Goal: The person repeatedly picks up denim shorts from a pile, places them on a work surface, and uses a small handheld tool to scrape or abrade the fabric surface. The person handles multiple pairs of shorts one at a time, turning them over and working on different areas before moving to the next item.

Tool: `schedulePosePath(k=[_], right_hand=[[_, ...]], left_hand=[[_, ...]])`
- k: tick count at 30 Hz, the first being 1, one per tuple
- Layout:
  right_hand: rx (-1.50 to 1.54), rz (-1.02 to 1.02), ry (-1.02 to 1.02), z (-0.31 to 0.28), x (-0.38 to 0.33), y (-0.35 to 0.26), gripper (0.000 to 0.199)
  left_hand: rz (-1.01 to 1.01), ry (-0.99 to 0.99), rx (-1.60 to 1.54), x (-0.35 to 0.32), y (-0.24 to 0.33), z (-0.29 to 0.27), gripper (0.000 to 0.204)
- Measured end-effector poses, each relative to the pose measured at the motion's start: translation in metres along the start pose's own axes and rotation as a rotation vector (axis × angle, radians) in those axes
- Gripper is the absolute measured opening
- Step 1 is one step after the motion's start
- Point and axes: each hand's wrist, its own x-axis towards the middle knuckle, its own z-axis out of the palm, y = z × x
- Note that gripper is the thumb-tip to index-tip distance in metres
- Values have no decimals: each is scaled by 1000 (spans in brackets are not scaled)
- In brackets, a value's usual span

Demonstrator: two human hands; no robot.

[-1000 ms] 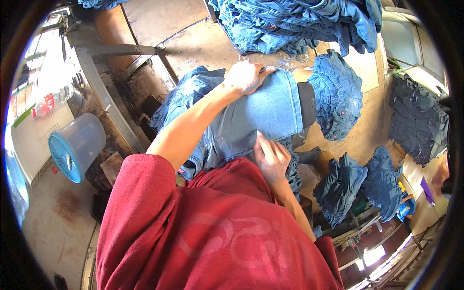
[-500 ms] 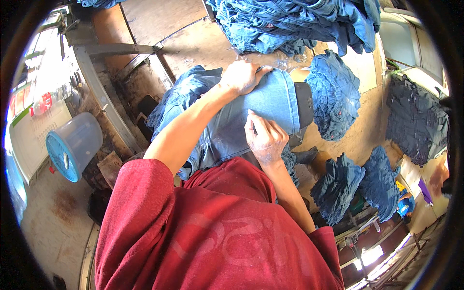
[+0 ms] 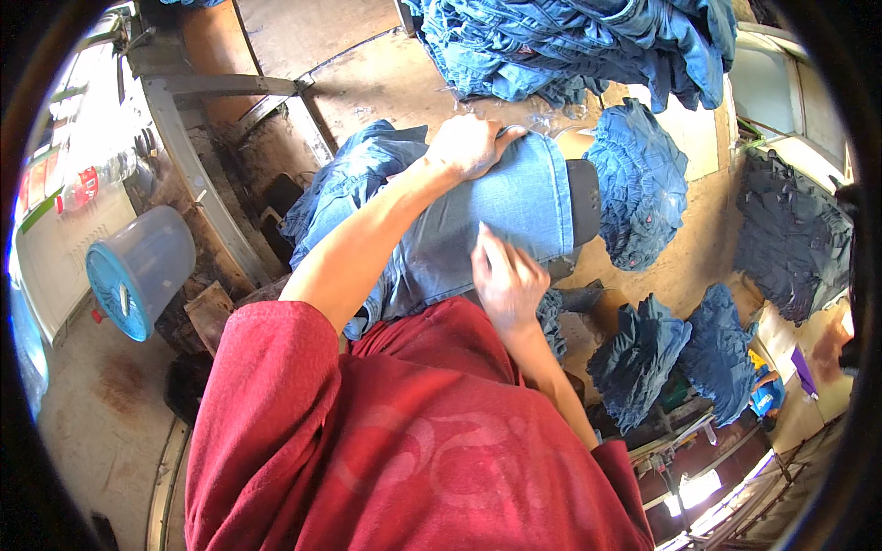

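Observation:
A blue jeans leg (image 3: 496, 202) is pulled over a dark, flat-ended board (image 3: 584, 202), whose end sticks out past the hem on the right. My left hand (image 3: 469, 147) grips the far edge of the leg, its thumb stretched toward the hem. Over the near part of the leg, my right hand (image 3: 507, 280) is closed, the fingertips pressed together close to the cloth. Whatever is in those fingers, if anything, is hidden. The rest of the jeans (image 3: 354, 170) lies bunched to the left of my left wrist.
A big heap of blue jeans (image 3: 570, 46) lies at the far side. Crumpled denim (image 3: 640, 184) sits just right of the board, with darker pieces (image 3: 638, 363) nearer. Black garments (image 3: 792, 234) are piled at far right. At left stands a clear tub with a blue lid (image 3: 119, 292).
My right hand has shifted slightly down and left over the leg, and its wrist has turned a little. My left hand keeps its hold on the far edge.

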Motion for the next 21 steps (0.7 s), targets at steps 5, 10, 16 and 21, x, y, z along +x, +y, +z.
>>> schedulePosePath(k=[5,10,16,21], right_hand=[[96,43,92,-7,-21,3,22],[77,22,86,10,6,7,17],[52,11,47,12,7,10,21],[31,-70,73,0,-28,15,28]], left_hand=[[-31,-25,32,0,-1,3,58],[-58,-52,30,1,4,-3,58],[-67,-57,36,1,4,-4,58],[-45,-44,34,1,-1,1,58]])
